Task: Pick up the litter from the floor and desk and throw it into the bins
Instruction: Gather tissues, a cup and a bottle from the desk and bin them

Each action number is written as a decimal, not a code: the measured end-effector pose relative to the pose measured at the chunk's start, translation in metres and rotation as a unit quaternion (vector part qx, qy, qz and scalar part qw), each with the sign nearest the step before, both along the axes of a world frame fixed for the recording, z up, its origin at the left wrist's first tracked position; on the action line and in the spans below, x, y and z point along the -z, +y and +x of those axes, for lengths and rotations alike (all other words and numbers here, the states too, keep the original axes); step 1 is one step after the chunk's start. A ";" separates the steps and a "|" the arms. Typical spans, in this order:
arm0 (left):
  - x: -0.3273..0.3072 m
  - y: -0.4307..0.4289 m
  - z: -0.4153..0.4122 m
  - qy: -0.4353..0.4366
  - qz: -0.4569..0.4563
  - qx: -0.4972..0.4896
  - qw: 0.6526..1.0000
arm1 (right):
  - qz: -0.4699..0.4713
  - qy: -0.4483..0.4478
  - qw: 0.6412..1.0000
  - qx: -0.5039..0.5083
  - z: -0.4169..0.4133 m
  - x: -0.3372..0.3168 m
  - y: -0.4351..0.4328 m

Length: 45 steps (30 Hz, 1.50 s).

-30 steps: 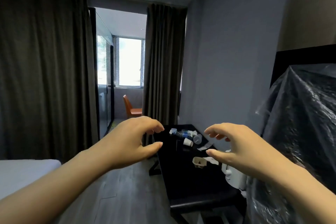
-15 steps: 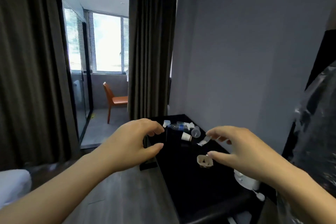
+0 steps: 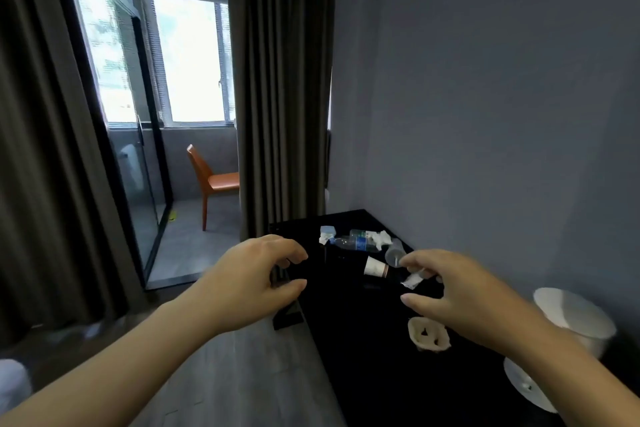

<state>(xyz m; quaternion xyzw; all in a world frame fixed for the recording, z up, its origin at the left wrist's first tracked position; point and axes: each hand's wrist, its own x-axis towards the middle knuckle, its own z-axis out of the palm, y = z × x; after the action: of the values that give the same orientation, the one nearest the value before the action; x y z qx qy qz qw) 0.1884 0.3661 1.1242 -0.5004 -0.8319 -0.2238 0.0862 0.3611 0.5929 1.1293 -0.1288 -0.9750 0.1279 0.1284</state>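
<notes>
L hand (image 3: 249, 282) & R hand (image 3: 460, 291): fingers loosely bent, holding nothing. On the black desk (image 3: 363, 385), a squashed white cup (image 3: 429, 334) lies at R hand's 6 o'clock. A paper cup (image 3: 375, 267) lies tipped over at its 10. Farther at 11: a clear plastic bottle (image 3: 356, 243) w/ blue label.

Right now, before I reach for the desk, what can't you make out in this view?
Head view only:
- Bins: none in frame.
- White scrap: partly behind the right hand's fingers, too small to identify.
- White shape at lower left: blurred, cut off by the left edge.
- White appliance on the desk: the right forearm covers part of it.
- Desk's near end: cut off by the bottom edge.
</notes>
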 end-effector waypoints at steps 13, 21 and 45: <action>0.044 0.060 -0.192 -0.043 -0.042 0.077 0.995 | -0.038 -0.030 0.997 0.068 -0.167 0.046 0.040; 0.064 0.078 -0.327 -0.070 -0.053 0.122 0.989 | -0.086 -0.044 0.985 0.141 -0.270 0.073 0.043; 0.153 0.284 -0.543 -0.178 -0.155 0.175 0.956 | -0.231 -0.087 0.937 0.247 -0.454 0.159 0.204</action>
<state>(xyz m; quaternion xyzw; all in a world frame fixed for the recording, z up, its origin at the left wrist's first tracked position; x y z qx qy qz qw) -0.3544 0.6505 0.9711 -0.5970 -0.7578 -0.1897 -0.1823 -0.0929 0.7972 0.9699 -0.4028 -0.8632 0.3021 0.0376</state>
